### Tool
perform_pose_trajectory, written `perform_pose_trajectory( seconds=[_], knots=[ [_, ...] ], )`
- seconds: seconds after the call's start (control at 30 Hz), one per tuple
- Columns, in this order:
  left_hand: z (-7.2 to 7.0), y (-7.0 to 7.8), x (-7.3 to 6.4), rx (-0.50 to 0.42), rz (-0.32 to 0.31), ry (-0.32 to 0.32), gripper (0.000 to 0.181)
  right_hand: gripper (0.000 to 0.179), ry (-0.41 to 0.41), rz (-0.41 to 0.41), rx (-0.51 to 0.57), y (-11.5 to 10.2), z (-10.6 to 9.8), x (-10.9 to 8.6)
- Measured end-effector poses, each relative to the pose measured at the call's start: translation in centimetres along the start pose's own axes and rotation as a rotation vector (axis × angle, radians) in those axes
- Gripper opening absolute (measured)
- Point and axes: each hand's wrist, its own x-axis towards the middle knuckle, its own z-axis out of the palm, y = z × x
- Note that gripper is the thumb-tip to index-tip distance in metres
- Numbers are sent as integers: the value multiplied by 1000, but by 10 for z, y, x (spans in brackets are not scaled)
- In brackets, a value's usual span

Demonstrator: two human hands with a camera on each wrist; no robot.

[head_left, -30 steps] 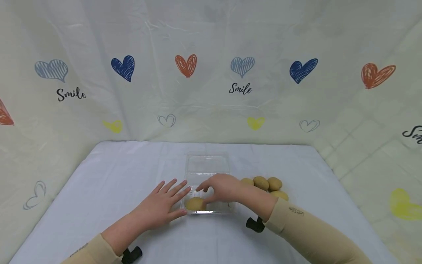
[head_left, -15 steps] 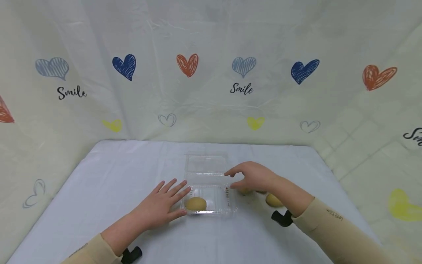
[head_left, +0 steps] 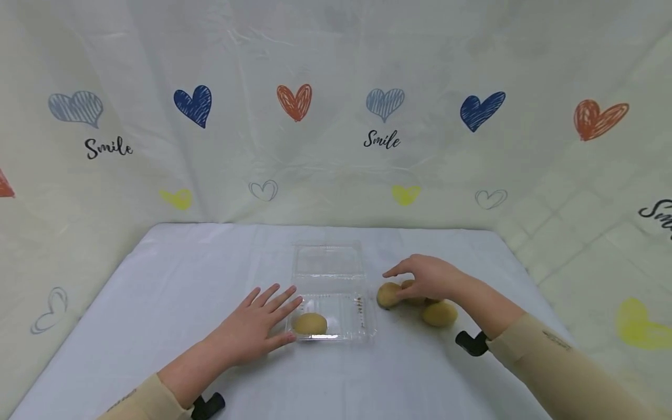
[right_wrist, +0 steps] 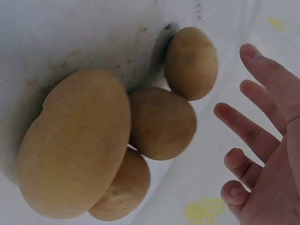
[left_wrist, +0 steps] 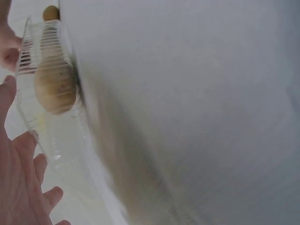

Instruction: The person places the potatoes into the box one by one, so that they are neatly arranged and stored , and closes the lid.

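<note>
A clear plastic clamshell box [head_left: 343, 315] lies with its lid folded back on the white cloth. One potato [head_left: 310, 324] sits in its front left part, and the left wrist view shows that same potato [left_wrist: 56, 86] through the ribbed wall. My left hand [head_left: 249, 326] has its fingers spread at the box's left side, fingertips at the rim. To the right, my right hand [head_left: 433, 277] hovers over a cluster of potatoes [head_left: 440, 314], thumb close to the leftmost potato [head_left: 388, 296]. In the right wrist view its fingers are apart, holding nothing.
The clear lid [head_left: 328, 261] extends toward the back of the cloth-covered table [head_left: 210, 256]. Dirt specks lie around the potatoes at right. A pale curtain [head_left: 336, 163] printed with hearts hangs behind. A black wrist camera [head_left: 471, 343] juts below the right wrist.
My right hand has withdrawn from the box, leaving the potato inside, and moved right to the potato cluster. The left hand has stayed by the box.
</note>
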Motion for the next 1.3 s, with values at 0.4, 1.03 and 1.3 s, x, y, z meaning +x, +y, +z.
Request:
perform_pose_trajectory(
  seconds=[0.4,1.03,1.3],
  knots=[
    [1,2,2,12,10,8,74,51,-114,68,-42,13,17,16],
    [-1,2,1,17,-4,-13,73,48,-40,12,-43,16,7,18],
    [0,0,2,14,-15,-22,74,47,18,-46,-70,5,-5,19]
  ],
)
